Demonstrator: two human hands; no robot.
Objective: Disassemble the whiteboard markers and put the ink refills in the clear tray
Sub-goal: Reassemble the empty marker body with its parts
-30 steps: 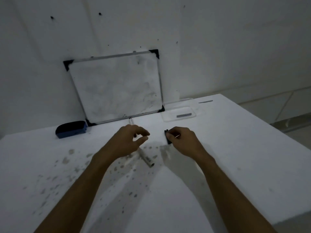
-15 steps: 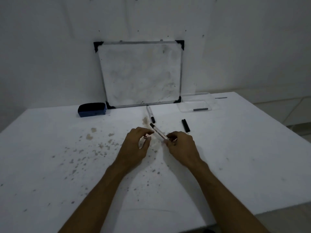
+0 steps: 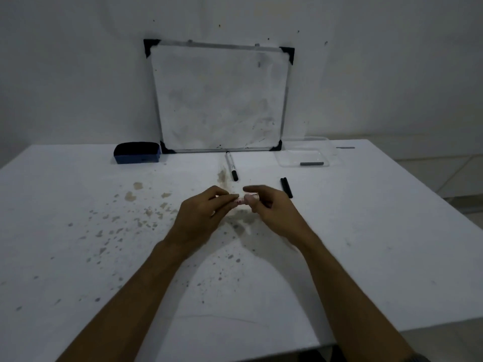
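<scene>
My left hand (image 3: 202, 214) and my right hand (image 3: 269, 209) meet above the middle of the table, fingertips pinched on the two ends of a white marker body (image 3: 241, 201), which is mostly hidden between them. A second whiteboard marker (image 3: 231, 165) with a black cap lies behind my hands, near the whiteboard. A black marker cap piece (image 3: 286, 187) lies to the right of my right hand. The clear tray (image 3: 305, 154) stands at the back right with one dark ink refill (image 3: 311, 163) inside.
A whiteboard (image 3: 219, 97) leans on the wall at the back. A blue eraser (image 3: 137, 152) sits to its left. A small dark strip (image 3: 345, 147) lies right of the tray. The white table (image 3: 78, 231) is speckled with ink stains; its front edge is near.
The camera has tilted and centred on the table. My hands closed in on the marker, which was angled up between them and now sits level, hidden by my fingertips.
</scene>
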